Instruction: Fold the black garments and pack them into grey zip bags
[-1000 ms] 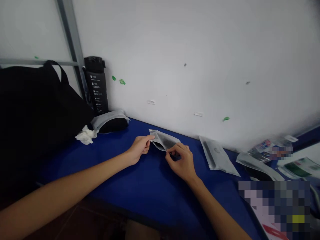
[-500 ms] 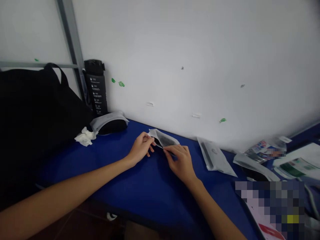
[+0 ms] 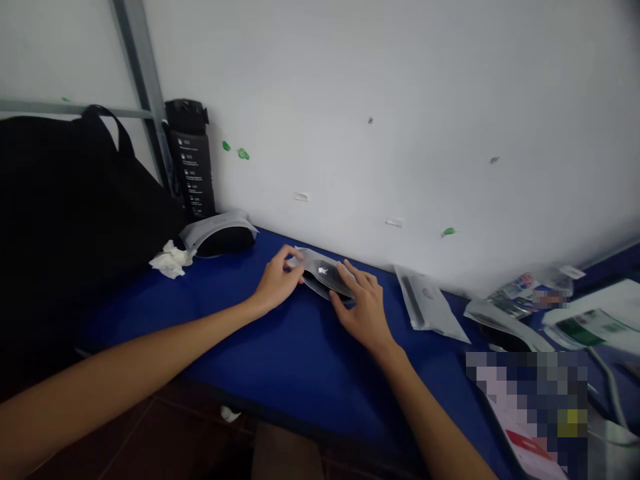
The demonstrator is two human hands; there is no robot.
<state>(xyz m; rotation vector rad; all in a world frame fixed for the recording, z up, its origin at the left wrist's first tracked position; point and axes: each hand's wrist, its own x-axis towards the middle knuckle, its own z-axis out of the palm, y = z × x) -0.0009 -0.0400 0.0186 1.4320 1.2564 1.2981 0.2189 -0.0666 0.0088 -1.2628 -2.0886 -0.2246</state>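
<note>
A frosted plastic zip bag (image 3: 323, 265) lies near the back edge of the blue table, its mouth gaping toward me and a dark interior showing. My left hand (image 3: 280, 279) pinches the bag's left end between thumb and fingers. On its right end rests my right hand (image 3: 363, 303), fingers stretched and apart on top, thumb at the front edge. A shiny patch shows on the bag between the hands. What is inside cannot be made out.
Another frosted bag with a black item (image 3: 225, 239) sits left, beside crumpled tissue (image 3: 173, 259), a black bottle (image 3: 193, 163) and a black bag (image 3: 75, 220). Rightward lie a flat frosted bag (image 3: 433, 307), a bulging one (image 3: 507, 323) and a phone-like object (image 3: 530, 453). A white wall (image 3: 340, 160) stands behind.
The bag's mouth gapes wider, and its top now faces up more. My right hand has gone from pinching the edge to spread fingers on top. The view has tilted slightly down.
</note>
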